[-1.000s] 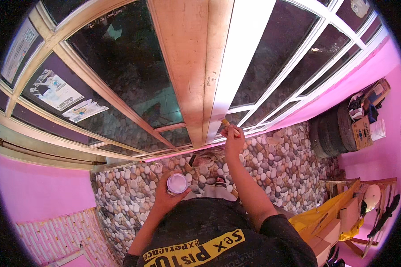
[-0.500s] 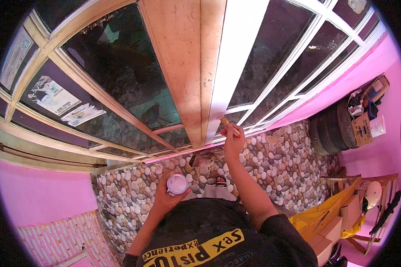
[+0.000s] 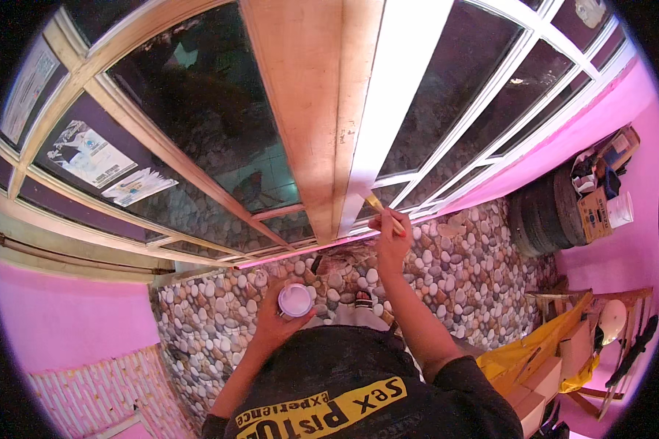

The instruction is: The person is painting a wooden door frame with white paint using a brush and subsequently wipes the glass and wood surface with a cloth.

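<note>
My right hand [image 3: 393, 227] grips a paintbrush [image 3: 375, 201] by its wooden handle. The bristles rest against a white-painted door stile [image 3: 388, 117], near its lower part. Left of that stile runs a bare tan wooden door stile [image 3: 304, 110]. Low in front of my body, my left hand [image 3: 272, 316] is wrapped round a small cup of white paint [image 3: 296, 299]. The cup is held with its mouth facing up. Glass panes [image 3: 220, 117] in wooden frames lie on both sides of the stiles.
Pebble-patterned flooring [image 3: 461, 271] spreads below the door. Stacked black tires [image 3: 545, 212] stand at the right by the pink wall, with a carton [image 3: 595, 214] and a white bucket [image 3: 620, 209] beside them. Nearer right lie wooden pieces, boxes and a yellow cloth [image 3: 523, 340]. Papers [image 3: 91, 155] stick to the left panes.
My right hand has shifted slightly right and down, and the brush handle has swung with it. The left hand with the cup has moved a little to the right.
</note>
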Demonstrator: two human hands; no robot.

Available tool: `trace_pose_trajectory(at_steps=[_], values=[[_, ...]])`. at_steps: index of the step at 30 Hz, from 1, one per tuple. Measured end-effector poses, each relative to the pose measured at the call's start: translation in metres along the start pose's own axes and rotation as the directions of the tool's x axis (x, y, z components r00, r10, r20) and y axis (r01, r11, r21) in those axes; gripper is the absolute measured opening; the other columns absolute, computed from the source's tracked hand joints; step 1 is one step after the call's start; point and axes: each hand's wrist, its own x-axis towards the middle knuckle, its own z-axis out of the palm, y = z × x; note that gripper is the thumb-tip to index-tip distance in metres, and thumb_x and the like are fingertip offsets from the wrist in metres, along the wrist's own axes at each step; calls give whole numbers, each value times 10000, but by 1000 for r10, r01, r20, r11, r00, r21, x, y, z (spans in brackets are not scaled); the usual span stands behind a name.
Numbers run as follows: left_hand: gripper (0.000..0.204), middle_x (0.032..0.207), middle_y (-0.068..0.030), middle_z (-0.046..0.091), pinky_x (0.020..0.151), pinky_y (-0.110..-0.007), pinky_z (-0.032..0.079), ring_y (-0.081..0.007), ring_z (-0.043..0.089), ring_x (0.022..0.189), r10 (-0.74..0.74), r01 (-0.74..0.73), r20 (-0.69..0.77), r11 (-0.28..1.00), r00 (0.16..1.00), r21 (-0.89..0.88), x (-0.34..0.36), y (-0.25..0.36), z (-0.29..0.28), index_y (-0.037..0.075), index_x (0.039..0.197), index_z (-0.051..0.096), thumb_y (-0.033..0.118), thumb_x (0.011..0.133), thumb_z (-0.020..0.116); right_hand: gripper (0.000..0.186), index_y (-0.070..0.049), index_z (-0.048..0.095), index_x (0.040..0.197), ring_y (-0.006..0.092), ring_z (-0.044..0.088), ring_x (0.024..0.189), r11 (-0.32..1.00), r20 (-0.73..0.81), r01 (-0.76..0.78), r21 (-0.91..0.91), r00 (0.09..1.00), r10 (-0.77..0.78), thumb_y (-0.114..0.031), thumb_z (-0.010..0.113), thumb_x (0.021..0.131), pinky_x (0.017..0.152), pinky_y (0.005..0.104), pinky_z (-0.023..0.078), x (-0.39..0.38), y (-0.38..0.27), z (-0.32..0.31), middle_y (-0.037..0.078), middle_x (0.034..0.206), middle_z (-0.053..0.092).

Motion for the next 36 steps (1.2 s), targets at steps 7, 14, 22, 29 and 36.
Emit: trace_pose_trajectory(at_steps=[7, 14, 22, 29, 36], values=[[754, 1234, -129, 573, 978, -377, 461, -249, 578, 1141, -89, 90, -52, 996, 995, -1, 0, -14, 1, 39, 1292, 462, 227, 693, 880, 151, 4, 565, 1030, 134, 615, 668, 966, 109, 44, -254, 994, -17, -128, 583, 959, 600, 268, 512, -33, -41, -43, 89, 801, 638], [721, 1238, -135, 553, 988, -371, 451, -255, 557, 1174, -97, 94, -25, 991, 995, -99, 13, -35, 5, 37, 1307, 465, 228, 730, 851, 199, 33, 603, 1022, 141, 601, 638, 988, 275, -14, -154, 960, 57, -157, 586, 963, 552, 279, 506, -62, -137, -38, 88, 787, 635], [680, 1253, -94, 569, 992, -384, 454, -231, 575, 1136, -8, 10, 30, 997, 1000, -78, 32, -29, 16, 96, 1302, 457, 169, 745, 840, 99, -26, 659, 929, 114, 651, 672, 890, 497, 159, -428, 864, 85, -123, 655, 911, 605, 288, 534, -98, -163, -13, 61, 755, 671], [681, 1243, -125, 537, 964, -357, 445, -243, 554, 1137, 45, -38, 69, 994, 997, -104, 37, -18, 19, 53, 1304, 461, 126, 736, 828, 132, -4, 638, 916, 106, 645, 645, 725, 658, 502, -473, 748, -89, -116, 698, 881, 574, 256, 509, -102, -156, 15, 77, 746, 676], [683, 1244, -127, 532, 968, -361, 442, -252, 545, 1146, 68, -60, 63, 991, 996, -117, 39, -16, 21, 57, 1300, 461, 132, 732, 834, 188, -31, 660, 914, 302, 684, 745, 735, 648, 406, -542, 760, 58, -209, 701, 869, 662, 381, 535, -100, -148, 20, 151, 809, 675]])
